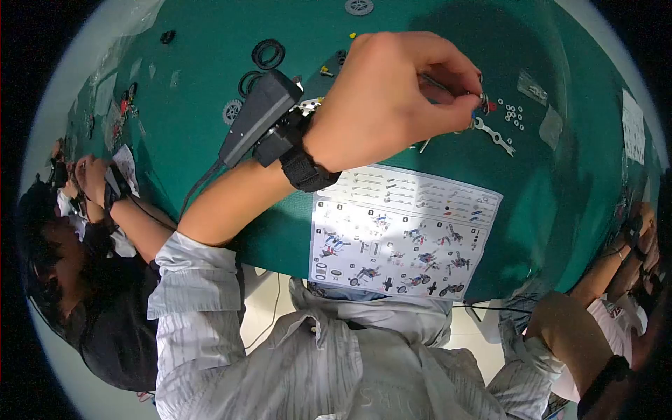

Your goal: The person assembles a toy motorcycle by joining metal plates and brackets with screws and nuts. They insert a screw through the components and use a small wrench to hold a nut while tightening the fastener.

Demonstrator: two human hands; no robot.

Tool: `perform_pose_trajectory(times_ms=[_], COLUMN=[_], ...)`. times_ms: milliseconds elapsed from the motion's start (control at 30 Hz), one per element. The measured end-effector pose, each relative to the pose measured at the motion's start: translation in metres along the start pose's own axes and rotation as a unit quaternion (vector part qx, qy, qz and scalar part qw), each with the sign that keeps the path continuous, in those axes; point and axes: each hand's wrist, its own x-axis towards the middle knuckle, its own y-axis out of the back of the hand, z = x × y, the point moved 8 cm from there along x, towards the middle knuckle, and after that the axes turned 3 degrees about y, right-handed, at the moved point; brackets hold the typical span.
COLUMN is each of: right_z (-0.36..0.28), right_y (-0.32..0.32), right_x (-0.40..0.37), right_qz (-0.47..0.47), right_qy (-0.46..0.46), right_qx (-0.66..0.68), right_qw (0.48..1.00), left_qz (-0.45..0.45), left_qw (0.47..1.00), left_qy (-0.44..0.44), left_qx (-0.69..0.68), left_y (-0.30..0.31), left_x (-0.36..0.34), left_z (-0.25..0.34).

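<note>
My left hand (399,91) reaches across the table from the left, its thumb and fingers pinched together. I cannot tell what small thing they hold; a red piece (491,106) shows right beside the fingertips. Just below them lies a small silver wrench (495,136). To their right, several small nuts (514,112) are laid out on the green mat. A black device is strapped to my left wrist. My right arm bends down at the lower right, a dark band on it, and its hand is out of sight.
A printed instruction sheet (406,234) lies at the near table edge. Black rubber tyres (269,54) and a grey toothed wheel (232,111) sit left of my hand, another wheel (359,7) farther back. Clear plastic bags (551,127) lie to the right. Other people work at both sides.
</note>
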Motion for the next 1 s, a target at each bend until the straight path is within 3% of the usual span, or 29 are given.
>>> perform_pose_trajectory(times_ms=[133,167,200,233,267,300,333,367,400,467,600,800,1000], right_z=[-0.006,-0.017,-0.027,-0.042,-0.034,-0.027,-0.015,-0.003,0.000,-0.002,-0.022,-0.022,-0.081], right_y=[-0.023,-0.012,-0.003,-0.005,-0.010,-0.011,-0.020,-0.030,-0.035,-0.047,-0.062,-0.124,-0.097], right_x=[0.014,0.014,0.010,-0.002,0.001,0.012,0.022,0.024,0.021,0.009,0.004,0.010,0.040], right_qz=[0.061,0.159,0.275,0.430,0.408,0.291,0.125,0.030,-0.042,-0.179,-0.376,-0.494,-0.517], right_qy=[0.007,0.076,0.110,0.199,0.224,0.222,0.178,0.135,0.124,0.086,0.065,-0.037,-0.004], right_qx=[-0.103,-0.252,-0.397,-0.618,-0.580,-0.464,-0.243,-0.112,-0.023,0.138,0.360,0.419,0.356], right_qw=[0.993,0.951,0.869,0.628,0.669,0.807,0.945,0.984,0.991,0.970,0.851,0.761,0.778], left_qz=[0.043,0.039,0.034,0.031,0.029,0.026,0.013,-0.003,-0.016,-0.013,-0.014,-0.021,-0.020], left_qw=[0.999,0.999,0.999,0.999,0.998,0.997,0.996,0.994,0.992,0.993,0.992,0.990,0.996], left_qy=[0.008,0.009,0.012,0.024,0.033,0.041,0.057,0.074,0.090,0.082,0.085,0.077,0.017], left_qx=[-0.024,-0.020,-0.017,-0.034,-0.048,-0.059,-0.067,-0.075,-0.082,-0.084,-0.090,-0.116,-0.084], left_y=[0.005,0.007,0.007,0.006,0.007,0.008,0.007,0.003,0.000,0.000,0.002,-0.007,-0.009], left_x=[0.001,0.000,-0.001,-0.002,-0.001,-0.001,-0.001,0.000,0.000,0.002,0.000,-0.003,-0.008], left_z=[-0.004,0.000,0.001,-0.001,-0.001,-0.001,-0.003,-0.008,-0.013,-0.013,-0.013,-0.009,0.009])
